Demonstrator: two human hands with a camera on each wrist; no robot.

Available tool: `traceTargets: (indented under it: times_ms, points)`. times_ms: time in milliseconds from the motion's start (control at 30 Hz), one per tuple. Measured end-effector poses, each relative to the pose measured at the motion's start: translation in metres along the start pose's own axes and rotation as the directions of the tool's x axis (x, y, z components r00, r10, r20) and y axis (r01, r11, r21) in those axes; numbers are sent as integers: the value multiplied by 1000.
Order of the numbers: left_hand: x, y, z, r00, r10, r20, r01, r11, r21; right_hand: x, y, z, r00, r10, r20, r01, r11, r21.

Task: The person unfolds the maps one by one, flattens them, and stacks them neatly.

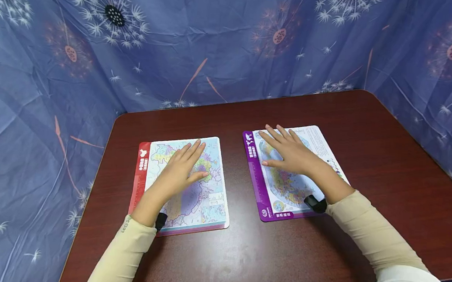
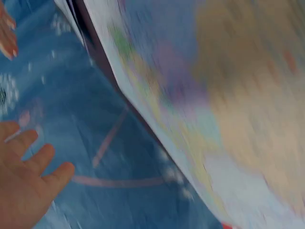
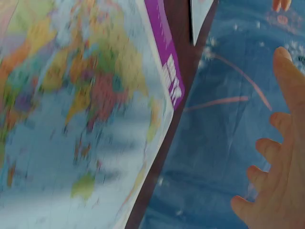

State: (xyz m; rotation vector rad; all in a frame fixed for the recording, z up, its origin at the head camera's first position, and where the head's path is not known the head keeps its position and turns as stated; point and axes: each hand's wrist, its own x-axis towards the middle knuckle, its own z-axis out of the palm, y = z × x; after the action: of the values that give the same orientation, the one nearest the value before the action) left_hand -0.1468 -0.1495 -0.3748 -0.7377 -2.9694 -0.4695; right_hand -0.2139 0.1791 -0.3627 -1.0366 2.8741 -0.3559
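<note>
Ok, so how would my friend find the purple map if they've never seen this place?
Find the brown table in front of the blue curtain. On it, look below the right hand for the purple map. Its left strip is purple, while the other map, below the left hand, has a red one.

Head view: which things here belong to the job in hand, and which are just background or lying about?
Seem part of the job:
- red-edged map, under the spread left hand
- purple-edged map, under the spread right hand

Just surroundings:
- brown table, bearing both maps
- blue dandelion-print curtain, behind the table
</note>
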Motion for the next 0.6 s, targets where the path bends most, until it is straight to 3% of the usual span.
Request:
traceTargets:
  times_ms: [133,233,367,500,533,600]
  points:
    - [13,21,14,1000,-5,-2,5,989,-146,-7,19,-4,998,66,-19,-65,997,46]
    - [22,36,24,999,-28,15,32,955,-294,-15,32,-7,992,122,-19,-120,990,73]
    - [33,53,33,994,-93,55,108,874,-473,-28,49,-10,984,178,-22,-174,978,116]
    - [44,66,40,985,-148,92,174,794,-582,-44,68,-10,969,245,-2,-240,949,205]
    - [46,70,42,980,-164,110,196,769,-608,-48,73,-10,963,269,11,-265,937,228]
    - [51,75,46,969,-195,152,246,695,-676,-56,82,-8,944,328,42,-326,904,275]
